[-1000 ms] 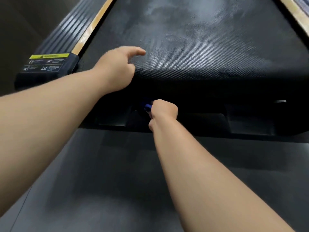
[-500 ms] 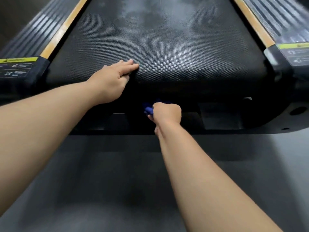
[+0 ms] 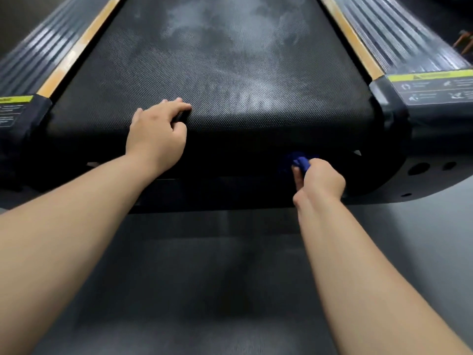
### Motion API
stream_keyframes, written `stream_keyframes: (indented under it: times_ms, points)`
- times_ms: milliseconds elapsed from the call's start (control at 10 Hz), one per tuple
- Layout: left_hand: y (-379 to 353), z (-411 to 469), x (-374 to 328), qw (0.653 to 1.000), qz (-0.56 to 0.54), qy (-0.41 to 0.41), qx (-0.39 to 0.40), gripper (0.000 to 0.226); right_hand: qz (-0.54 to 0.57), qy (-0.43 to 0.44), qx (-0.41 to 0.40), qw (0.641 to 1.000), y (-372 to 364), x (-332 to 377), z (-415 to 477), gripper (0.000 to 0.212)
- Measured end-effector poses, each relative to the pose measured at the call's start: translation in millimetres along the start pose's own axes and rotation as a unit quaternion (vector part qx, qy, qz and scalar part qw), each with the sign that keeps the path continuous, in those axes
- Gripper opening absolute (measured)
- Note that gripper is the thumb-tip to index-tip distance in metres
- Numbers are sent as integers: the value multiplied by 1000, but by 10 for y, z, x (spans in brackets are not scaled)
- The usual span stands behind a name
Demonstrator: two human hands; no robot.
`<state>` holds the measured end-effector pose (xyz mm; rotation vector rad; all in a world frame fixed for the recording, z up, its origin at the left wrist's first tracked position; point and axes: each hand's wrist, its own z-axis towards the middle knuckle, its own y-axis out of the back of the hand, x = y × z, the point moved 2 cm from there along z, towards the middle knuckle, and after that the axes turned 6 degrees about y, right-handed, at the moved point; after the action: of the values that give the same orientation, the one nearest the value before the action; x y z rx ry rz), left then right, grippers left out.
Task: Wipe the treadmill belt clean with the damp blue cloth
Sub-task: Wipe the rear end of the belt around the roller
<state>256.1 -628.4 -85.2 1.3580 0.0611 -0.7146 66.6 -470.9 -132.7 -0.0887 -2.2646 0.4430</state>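
Note:
The black textured treadmill belt (image 3: 220,73) runs away from me, with pale smears down its middle. My left hand (image 3: 157,135) rests on the belt's near rolled edge, fingers curled over the top and holding nothing. My right hand (image 3: 318,179) is shut on the bunched blue cloth (image 3: 299,161), pressing it against the belt's dark rear curve, right of centre. Most of the cloth is hidden by my fingers and the shadow.
Ribbed grey side rails with tan strips flank the belt on the left (image 3: 38,60) and on the right (image 3: 391,37). End caps carry yellow warning labels (image 3: 432,84). The black rear frame (image 3: 414,172) curves round at right. Grey floor (image 3: 204,290) lies below me.
My right hand has slid the cloth to the right along the belt's rear curve. My left hand has curled its fingers on the belt edge. The camera has shifted, so the right rail shows more.

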Motion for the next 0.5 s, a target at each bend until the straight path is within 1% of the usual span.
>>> stream_keyframes:
  times_ms: [100,200,300,400,500]
  points:
    - [20,34,16,1000,8,-5,16,50,-119,-26,144,982,-162,-252,-174,13]
    - [72,48,114,997,22,-41,65,55,-214,-76,249,941,-520,-634,-438,14]
    - [118,118,185,990,33,-64,124,56,-198,-106,251,942,-733,-725,-490,10]
    - [136,162,194,984,47,-83,149,58,-154,-91,194,965,-660,-619,-346,26]
    - [134,86,207,987,63,-113,97,55,-78,-77,77,991,-534,-408,-248,23]
